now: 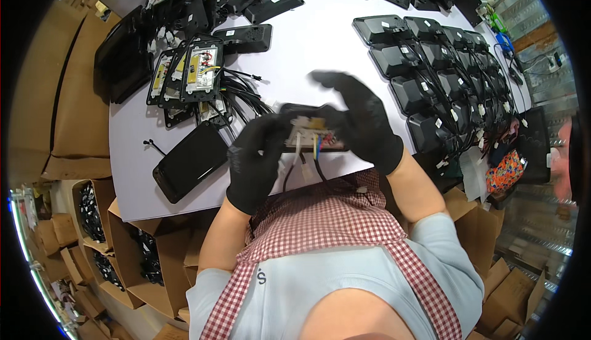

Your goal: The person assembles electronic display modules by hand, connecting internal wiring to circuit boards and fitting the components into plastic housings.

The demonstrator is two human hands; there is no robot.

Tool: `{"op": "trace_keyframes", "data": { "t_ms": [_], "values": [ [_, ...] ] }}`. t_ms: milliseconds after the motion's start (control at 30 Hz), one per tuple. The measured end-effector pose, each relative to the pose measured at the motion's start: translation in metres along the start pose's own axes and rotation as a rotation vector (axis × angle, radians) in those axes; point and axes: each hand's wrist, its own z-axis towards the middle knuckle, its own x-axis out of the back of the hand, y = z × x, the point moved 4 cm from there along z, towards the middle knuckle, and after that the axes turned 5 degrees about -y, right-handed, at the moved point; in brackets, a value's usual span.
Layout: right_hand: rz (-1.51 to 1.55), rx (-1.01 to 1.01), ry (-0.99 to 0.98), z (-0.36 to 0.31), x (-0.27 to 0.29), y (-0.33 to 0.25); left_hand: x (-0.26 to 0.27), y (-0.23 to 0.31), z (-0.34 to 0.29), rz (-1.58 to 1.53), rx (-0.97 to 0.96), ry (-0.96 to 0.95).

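Close to my body, over the table's front edge, I see a black rectangular electronic unit (pixel 311 144) with its inside facing up. It shows a pale circuit board, a yellow part and coloured wires, and cables hang from its near side. My left hand (pixel 251 158), in a black glove, is closed on the unit's left end. At the right end is my gloved right hand (pixel 369 121), its fingers stretched out and apart, blurred by motion. The thumb side overlaps the unit's edge; whether it touches is unclear.
Stacked open units (pixel 200 72) with loose cables lie left on the white table (pixel 320 38). A glossy black panel (pixel 191 161) rests at the front left. Rows of black housings (pixel 394 60) with cables fill the right side. Cardboard boxes (pixel 166 260) stand below.
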Motion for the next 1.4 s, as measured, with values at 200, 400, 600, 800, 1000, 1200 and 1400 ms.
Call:
{"op": "trace_keyframes", "data": {
  "t_ms": [200,400,600,800,1000,1200,1400],
  "values": [
    [0.026,0.079,-0.341,0.007,-0.025,-0.010,-0.010,0.018,0.003,0.100,-0.187,-0.080],
    [0.102,-0.133,-0.390,0.009,-0.024,-0.009,0.006,0.024,0.001,0.173,-0.128,-0.088],
    [0.135,-0.147,-0.260,0.007,-0.037,0.008,0.008,0.017,0.015,0.233,-0.109,-0.134],
    [-0.045,-0.128,-0.161,0.014,-0.051,0.046,-0.018,-0.032,0.016,-0.441,0.506,-0.335],
    [-0.156,-0.127,-0.198,0.028,-0.068,0.096,-0.039,-0.025,-0.002,-0.549,0.479,-0.376],
    [-0.201,0.025,-0.041,0.068,-0.103,0.122,-0.050,-0.039,-0.013,0.463,0.104,-0.492],
    [-0.223,0.242,-0.524,0.153,-0.162,0.114,-0.047,-0.034,-0.008,0.220,0.323,-0.399]
  ]
}}
